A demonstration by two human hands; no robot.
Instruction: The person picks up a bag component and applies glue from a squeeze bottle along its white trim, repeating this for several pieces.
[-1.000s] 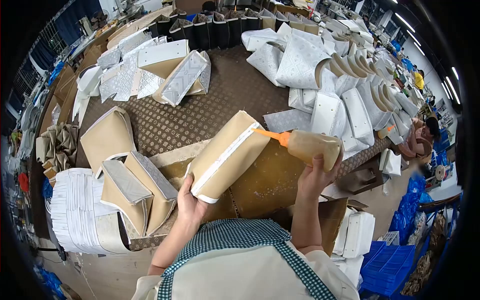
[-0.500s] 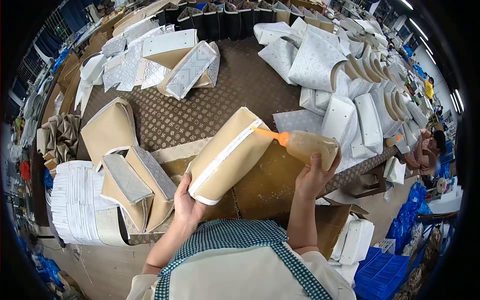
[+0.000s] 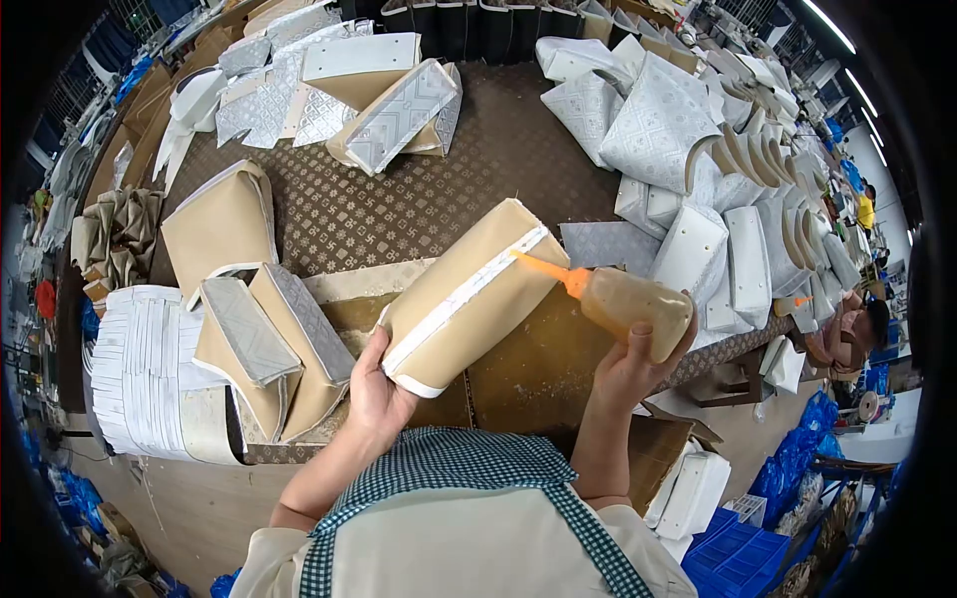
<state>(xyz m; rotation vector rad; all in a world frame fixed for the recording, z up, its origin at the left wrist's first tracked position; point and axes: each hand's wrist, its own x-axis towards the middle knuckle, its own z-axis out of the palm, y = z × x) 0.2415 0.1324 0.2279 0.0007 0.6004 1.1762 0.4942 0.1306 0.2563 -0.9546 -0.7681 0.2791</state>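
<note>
A tan bag piece (image 3: 449, 309) with a white seam strip (image 3: 469, 289) along its length is tilted above the table. My left hand (image 3: 379, 391) grips its lower left end. In my right hand (image 3: 638, 367) is a squeeze bottle (image 3: 636, 307) of amber liquid, lying nearly sideways. Its orange nozzle (image 3: 546, 267) points left, with the tip at the upper part of the white strip. Whether liquid is coming out is too small to tell.
Tan bag pieces (image 3: 221, 229) stand at the left beside a stack of white strips (image 3: 145, 374). Silver-patterned pieces (image 3: 399, 115) lie at the back, and a large pile of them (image 3: 653, 125) is at the right. Below right, an open cardboard box (image 3: 653, 448) holds white pieces.
The view has shifted slightly, moving the surroundings in the frame. The nozzle tip is a little further down the strip, away from its top end. Both hands keep their holds.
</note>
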